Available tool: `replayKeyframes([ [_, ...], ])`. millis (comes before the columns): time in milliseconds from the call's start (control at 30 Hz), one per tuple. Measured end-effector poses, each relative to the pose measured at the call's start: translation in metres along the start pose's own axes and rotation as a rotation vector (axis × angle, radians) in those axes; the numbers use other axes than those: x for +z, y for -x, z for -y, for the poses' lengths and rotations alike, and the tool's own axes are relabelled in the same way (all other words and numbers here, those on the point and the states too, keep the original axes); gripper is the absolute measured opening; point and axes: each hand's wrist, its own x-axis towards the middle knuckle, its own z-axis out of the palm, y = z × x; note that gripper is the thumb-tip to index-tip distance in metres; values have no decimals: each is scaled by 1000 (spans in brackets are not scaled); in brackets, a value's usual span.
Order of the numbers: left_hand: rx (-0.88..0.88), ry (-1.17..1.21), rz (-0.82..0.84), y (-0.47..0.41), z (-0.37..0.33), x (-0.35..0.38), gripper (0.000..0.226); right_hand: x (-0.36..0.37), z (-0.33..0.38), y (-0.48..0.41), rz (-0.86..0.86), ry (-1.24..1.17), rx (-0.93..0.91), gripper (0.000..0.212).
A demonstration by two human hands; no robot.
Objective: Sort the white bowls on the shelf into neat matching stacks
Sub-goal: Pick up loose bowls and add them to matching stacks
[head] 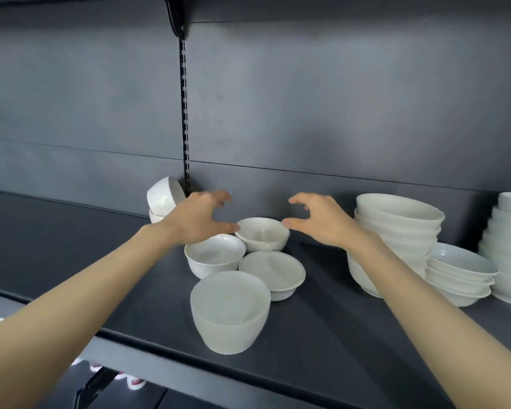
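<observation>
Flanking the rear bowl (pixel 261 233) rim, left hand (pixel 196 221) and right hand (pixel 326 224) spread fingers, gripping nothing.

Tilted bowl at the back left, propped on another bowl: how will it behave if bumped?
The tilted bowl rests steeply tipped atop a lower bowl, so a nudge would probably roll it off. Its glossy, hard-looking wall suggests it is rigid, slippery and likely to chip if dropped.

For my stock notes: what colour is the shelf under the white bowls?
Dark grey; the shelf shows best in the head view.
</observation>
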Motion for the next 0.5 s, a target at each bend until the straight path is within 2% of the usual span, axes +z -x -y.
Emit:
replayKeyframes([
  [233, -120, 219, 278, -61, 37, 29, 92, 26, -26, -40, 113, -177, 166, 77],
  [367, -154, 272, 438, -85, 53, 39, 116, 41, -38, -50, 195, -258, 292, 91],
  [433, -143, 273, 495, -93, 54, 43, 114, 49, -41, -53, 224, -365, 358, 90],
  [500, -108, 257, 551, -98, 55, 47, 95, 57, -42, -53, 229, -459, 403, 81],
])
